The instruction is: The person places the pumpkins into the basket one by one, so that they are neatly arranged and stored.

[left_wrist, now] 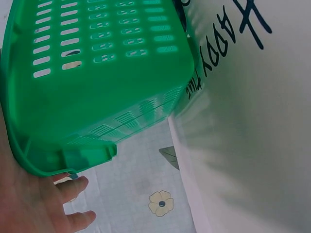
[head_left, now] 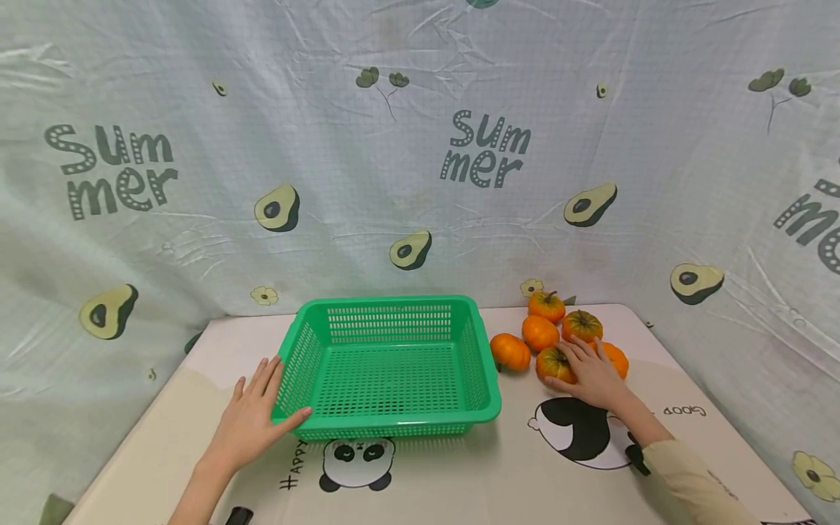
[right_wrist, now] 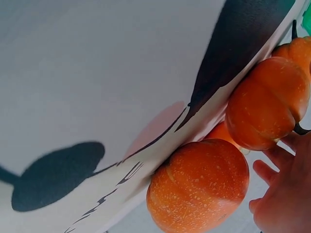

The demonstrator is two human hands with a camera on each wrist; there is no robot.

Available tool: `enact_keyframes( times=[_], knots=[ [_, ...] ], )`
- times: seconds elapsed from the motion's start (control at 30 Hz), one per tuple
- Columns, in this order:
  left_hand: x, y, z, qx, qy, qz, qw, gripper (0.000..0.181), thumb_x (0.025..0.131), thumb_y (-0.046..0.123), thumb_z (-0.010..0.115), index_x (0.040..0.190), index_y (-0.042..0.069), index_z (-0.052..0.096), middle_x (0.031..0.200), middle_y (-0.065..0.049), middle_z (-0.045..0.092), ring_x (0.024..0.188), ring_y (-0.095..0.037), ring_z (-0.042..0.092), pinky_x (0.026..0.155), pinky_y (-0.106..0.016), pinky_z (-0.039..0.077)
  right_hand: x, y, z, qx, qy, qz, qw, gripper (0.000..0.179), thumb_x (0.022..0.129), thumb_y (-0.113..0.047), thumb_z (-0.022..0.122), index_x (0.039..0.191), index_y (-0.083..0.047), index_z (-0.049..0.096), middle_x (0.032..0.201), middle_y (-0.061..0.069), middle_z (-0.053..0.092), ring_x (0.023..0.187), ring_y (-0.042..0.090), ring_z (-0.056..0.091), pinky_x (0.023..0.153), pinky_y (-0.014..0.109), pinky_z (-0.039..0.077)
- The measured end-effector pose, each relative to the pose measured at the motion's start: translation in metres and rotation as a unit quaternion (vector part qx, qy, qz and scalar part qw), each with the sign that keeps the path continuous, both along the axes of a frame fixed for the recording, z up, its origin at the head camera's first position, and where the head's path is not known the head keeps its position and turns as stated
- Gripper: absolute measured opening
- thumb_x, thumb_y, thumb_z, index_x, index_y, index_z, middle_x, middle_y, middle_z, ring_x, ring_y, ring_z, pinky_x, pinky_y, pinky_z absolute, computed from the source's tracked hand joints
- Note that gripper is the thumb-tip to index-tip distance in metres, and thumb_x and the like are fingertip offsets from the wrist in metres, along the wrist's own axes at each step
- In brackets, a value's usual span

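A green plastic basket (head_left: 394, 421) with slotted walls stands on the table, nothing in it. My left hand (head_left: 252, 415) touches its left side, fingers straight along the wall and thumb by the near corner; the left wrist view shows the hand (left_wrist: 34, 204) beside the rim. To the basket's right, several small orange pumpkins sit in a cluster. My right hand (head_left: 593, 375) rests on a greenish-orange pumpkin (head_left: 553, 364) at the near side, thumb in front and fingers spread across its top. In the right wrist view, the pumpkin (right_wrist: 267, 102) partly hides the fingertips.
Other pumpkins stand close by: one next to the basket (head_left: 510, 352), one right of my hand (head_left: 615, 359), others behind. A printed cloth (head_left: 420, 481) covers the table. A patterned curtain (head_left: 367, 160) hangs behind it. A small black object (head_left: 239, 516) lies at the near edge.
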State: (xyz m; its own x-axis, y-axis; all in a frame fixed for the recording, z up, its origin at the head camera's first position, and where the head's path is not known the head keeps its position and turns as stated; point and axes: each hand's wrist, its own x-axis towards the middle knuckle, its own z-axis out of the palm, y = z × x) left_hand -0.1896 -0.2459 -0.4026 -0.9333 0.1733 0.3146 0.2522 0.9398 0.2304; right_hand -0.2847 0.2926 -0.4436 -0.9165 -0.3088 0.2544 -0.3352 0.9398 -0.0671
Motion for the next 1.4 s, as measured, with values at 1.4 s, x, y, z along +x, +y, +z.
enact_keyframes(
  times=[1.4],
  knots=[
    [-0.001, -0.003, 0.001, 0.022, -0.039, -0.003, 0.999, 0.095, 0.077, 0.057, 0.056, 0.141, -0.003, 0.018, 0.147, -0.021, 0.015, 0.131, -0.043, 0.021, 0.101, -0.06, 0.021, 0.007, -0.001, 0.01, -0.031, 0.066, 0.046, 0.9963, 0.079, 0.071, -0.048, 0.068, 0.127, 0.001, 0.043, 0.124, 0.02, 0.047, 0.118, 0.037, 0.036, 0.104, 0.056, 0.017]
  ],
)
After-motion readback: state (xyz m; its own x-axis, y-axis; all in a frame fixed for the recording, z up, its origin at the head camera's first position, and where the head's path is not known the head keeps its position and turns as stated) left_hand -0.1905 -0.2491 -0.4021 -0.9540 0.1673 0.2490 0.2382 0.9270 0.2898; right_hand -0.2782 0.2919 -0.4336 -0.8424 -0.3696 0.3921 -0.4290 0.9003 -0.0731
